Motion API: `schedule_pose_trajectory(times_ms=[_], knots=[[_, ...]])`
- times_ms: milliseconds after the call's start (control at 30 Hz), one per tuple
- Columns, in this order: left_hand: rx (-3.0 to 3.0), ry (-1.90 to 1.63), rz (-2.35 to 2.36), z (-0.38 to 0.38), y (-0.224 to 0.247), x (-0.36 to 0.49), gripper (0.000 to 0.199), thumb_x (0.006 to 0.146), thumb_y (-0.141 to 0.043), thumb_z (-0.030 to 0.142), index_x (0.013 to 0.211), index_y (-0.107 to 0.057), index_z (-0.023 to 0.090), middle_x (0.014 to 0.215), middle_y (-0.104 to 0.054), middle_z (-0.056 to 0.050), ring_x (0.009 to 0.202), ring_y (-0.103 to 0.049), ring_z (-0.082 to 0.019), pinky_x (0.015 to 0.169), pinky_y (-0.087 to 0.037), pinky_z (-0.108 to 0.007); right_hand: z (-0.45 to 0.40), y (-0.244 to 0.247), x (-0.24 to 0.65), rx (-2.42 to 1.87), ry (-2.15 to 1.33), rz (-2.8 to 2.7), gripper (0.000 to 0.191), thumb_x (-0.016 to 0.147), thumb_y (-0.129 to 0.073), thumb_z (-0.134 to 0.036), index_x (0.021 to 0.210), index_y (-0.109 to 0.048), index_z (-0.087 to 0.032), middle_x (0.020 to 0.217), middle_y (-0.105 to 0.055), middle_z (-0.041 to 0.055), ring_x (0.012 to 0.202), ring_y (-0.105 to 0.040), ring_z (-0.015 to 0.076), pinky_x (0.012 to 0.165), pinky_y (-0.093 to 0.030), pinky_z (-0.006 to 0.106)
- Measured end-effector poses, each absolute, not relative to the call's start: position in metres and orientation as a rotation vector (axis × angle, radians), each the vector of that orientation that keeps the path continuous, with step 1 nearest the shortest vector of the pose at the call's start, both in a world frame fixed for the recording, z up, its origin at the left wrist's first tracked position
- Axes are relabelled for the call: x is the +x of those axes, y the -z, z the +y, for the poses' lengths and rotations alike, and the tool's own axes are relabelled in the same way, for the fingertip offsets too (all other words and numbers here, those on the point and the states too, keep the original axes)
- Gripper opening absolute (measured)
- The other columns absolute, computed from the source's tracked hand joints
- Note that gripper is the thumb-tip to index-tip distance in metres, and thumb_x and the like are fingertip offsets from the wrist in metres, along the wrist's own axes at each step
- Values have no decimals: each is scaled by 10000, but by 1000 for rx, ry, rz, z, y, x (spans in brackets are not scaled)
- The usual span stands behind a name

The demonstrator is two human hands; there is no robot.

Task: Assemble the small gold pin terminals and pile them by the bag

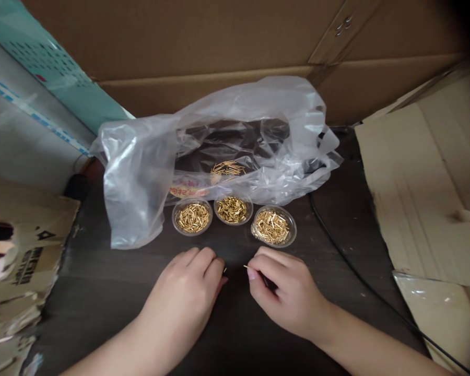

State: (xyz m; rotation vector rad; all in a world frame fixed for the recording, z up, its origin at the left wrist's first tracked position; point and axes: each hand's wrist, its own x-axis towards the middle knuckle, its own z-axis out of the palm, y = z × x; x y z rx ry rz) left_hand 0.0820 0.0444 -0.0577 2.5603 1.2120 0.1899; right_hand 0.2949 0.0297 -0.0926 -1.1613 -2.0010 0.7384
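Gold pins [232, 210] fill three shallow clear plastic dishes [273, 208] set in a row on the dark tabletop [102, 295], just beyond your hands, and a looser heap of pins [227, 169] lies on a dark patch inside the crumpled plastic bag [141, 177] at the far side. Your right hand [285, 295] pinches one thin gold pin [247, 267] between thumb and first finger, its tip pointing left toward your other hand; something dark shows under that grip, but you can't tell what from this view. Your left hand [182, 297] is curled with its fingers together, a tiny gold speck [224, 270] right at its fingertips; whether it holds that speck cannot be told. These pins should feel light, stiff and slick, ready to roll on the tabletop or slip from a loose grip, so take each one by its shaft with your fingertips, and lift the dishes by the rim. A black cable [356, 256] runs along the right, with cardboard sheets [423, 177] beside and behind you.
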Motion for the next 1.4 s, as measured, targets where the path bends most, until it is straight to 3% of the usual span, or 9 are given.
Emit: schedule_pose_trajectory(times_ms=[400, 533, 700, 933, 1100, 1400], knots=[[2742, 59, 1140, 51, 61, 97, 154, 928, -523, 41, 862, -614, 146, 874, -626, -90, 740, -602, -277, 686, -518, -436, 32, 92, 294, -1144, -742, -2000, 208, 916, -481, -79, 741, -537, -177, 683, -473, -13, 616, -449, 121, 574, -325, 266], [2433, -175, 1111, 55, 61, 91, 191, 955, -456, 27, 896, -579, 160, 882, -625, -57, 770, -585, -227, 721, -479, -374, 31, 91, 297, -1044, -770, -1983, 177, 925, -484, -98, 781, -551, -177, 702, -493, -10, 623, -466, 118, 580, -350, 259], [1920, -552, 1031, 58, 56, 89, 145, 971, -543, 60, 896, -585, 177, 832, -629, 4, 756, -597, -144, 678, -454, -246, 28, 93, 294, -984, -644, -2199, 203, 905, -481, -125, 725, -555, -183, 677, -504, -3, 606, -450, 135, 584, -342, 287], [1884, -699, 920, 58, 61, 90, 118, 959, -628, 81, 989, -672, 187, 908, -712, -4, 827, -671, -135, 751, -505, -241, 27, 95, 291, -1055, -539, -2237, 236, 931, -458, -130, 727, -567, -173, 680, -531, 12, 616, -474, 146, 585, -360, 290], [2052, -714, 846, 58, 62, 84, 218, 969, -623, 72, 1125, -680, 214, 967, -757, -5, 844, -699, -148, 796, -498, -286, 27, 93, 291, -1076, -441, -2279, 250, 954, -449, -153, 745, -586, -170, 699, -568, 28, 632, -499, 161, 611, -387, 307], [2039, -770, 860, 60, 61, 81, 237, 949, -672, 76, 1132, -676, 226, 998, -773, 23, 853, -712, -127, 791, -500, -259, 27, 91, 293, -1049, -435, -2287, 280, 1000, -443, -169, 761, -591, -167, 710, -543, 18, 635, -483, 160, 619, -390, 315]])
